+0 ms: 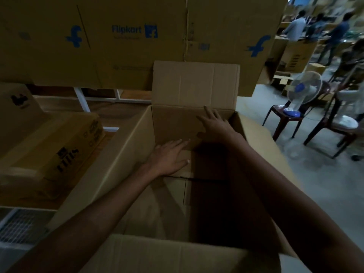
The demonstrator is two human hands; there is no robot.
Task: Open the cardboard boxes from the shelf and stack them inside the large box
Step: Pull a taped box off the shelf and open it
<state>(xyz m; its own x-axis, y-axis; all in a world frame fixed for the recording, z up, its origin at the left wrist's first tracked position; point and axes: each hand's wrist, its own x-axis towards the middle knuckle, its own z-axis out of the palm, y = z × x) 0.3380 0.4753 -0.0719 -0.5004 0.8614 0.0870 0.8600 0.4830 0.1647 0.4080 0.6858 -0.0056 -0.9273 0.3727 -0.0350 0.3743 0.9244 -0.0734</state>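
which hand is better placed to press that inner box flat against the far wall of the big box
Right, I'd say. The right hand already lies open on the inner box near its top fold, by the large box's far wall. The left hand rests lower, near the bottom.

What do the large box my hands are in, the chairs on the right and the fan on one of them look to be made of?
Large box: brown corrugated cardboard, matte; fold creases and raw cut flap edges show.
Chairs: probably moulded plastic, dark maroon, slightly glossy, legs and seat seemingly one piece.
Fan: a pale grille around blue blades on a blue and white base; likely plastic, perhaps a wire guard, too blurred to tell.
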